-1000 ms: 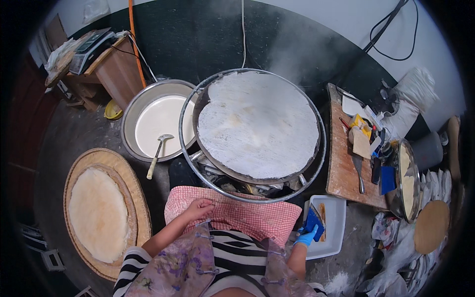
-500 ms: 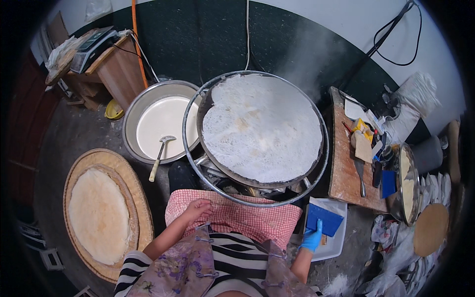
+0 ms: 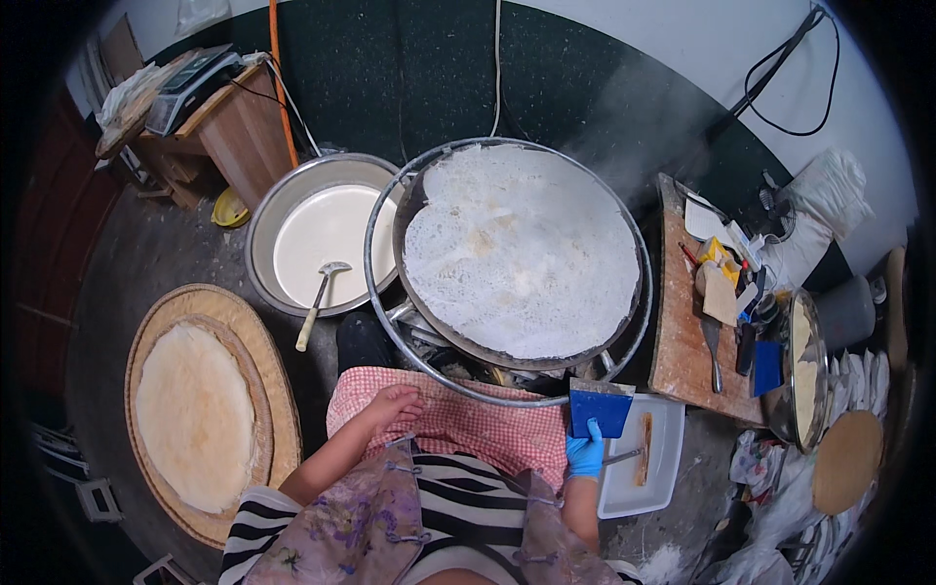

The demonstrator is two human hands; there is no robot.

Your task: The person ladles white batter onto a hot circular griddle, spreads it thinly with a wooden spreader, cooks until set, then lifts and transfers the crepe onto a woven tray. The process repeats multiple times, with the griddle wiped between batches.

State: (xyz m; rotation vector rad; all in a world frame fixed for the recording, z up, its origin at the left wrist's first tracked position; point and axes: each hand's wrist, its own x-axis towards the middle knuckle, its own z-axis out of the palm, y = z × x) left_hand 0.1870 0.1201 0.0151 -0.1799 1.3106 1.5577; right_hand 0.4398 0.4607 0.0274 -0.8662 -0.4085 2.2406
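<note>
Your right hand (image 3: 585, 456), gripping the scraper (image 3: 600, 412), shifted beside the plastic tray (image 3: 667, 448) holding a T-shaped tool (image 3: 643, 467); left hand (image 3: 392, 405) half-open.

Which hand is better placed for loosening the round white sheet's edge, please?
Probably the right hand, in a blue glove: it holds the wide, flat blue scraper close to the round dark metal pan. The bare left hand holds nothing visible, near the red-and-white checked cloth.
</note>
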